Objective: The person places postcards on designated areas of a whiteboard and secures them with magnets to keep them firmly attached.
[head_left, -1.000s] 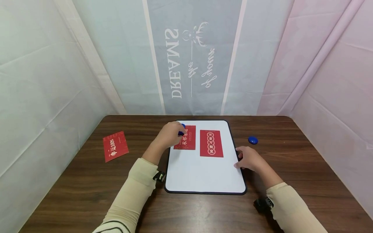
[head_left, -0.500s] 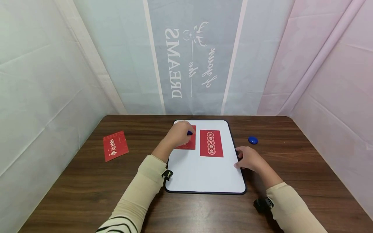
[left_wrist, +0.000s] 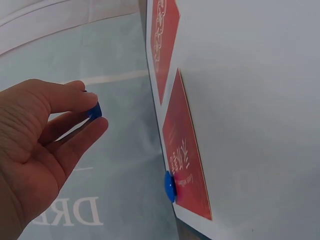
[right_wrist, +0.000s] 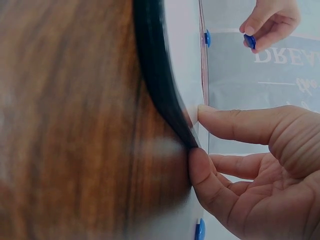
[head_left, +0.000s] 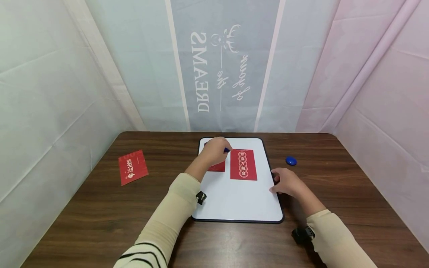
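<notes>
A whiteboard (head_left: 238,203) with a dark rim lies on the table and bears two red cards. My left hand (head_left: 215,152) hovers over the left red card (head_left: 218,167), pinching a round blue magnet (left_wrist: 95,111) between thumb and fingers. Another blue magnet (left_wrist: 170,186) sits at the top of that left card; in the head view the hand hides it. The right red card (head_left: 243,165) has white print, and no magnet shows on it. My right hand (head_left: 286,182) grips the board's right edge, thumb on the white face.
A loose red card (head_left: 133,167) lies on the wooden table (head_left: 83,208) to the left. One more blue magnet (head_left: 291,160) rests on the table just right of the board. Fabric walls (head_left: 234,74) stand behind the table and at both sides.
Carrying its blue magnet, my left hand has moved right across the left card, toward the right card. My right hand has stayed at the board's edge.
</notes>
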Demonstrator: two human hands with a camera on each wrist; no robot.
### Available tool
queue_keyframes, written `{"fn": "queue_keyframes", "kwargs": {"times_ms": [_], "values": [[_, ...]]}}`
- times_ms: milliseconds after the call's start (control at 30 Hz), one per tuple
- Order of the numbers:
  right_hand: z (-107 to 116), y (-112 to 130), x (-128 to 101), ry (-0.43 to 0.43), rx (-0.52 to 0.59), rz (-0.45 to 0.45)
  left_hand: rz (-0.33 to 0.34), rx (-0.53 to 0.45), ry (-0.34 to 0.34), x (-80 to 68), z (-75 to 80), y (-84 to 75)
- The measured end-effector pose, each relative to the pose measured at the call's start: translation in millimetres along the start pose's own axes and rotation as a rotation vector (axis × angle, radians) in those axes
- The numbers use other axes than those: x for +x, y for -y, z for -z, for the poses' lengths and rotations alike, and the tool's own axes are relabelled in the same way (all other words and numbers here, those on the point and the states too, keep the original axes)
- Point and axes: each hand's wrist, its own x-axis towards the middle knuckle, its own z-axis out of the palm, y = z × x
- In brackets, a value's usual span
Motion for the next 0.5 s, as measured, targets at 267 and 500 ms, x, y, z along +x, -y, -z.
{"fn": "queue_keyframes", "kwargs": {"times_ms": [267, 500], "values": [[1, 1, 0, 0.001, -0.002, 0.001, 0.025, -0.041, 0.025, 16.1, -11.6, -6.8], [2, 3, -2, 0.0, -0.009, 0.013, 0.065, -0.027, 0.063, 28.8, -23.5, -11.8]]}}
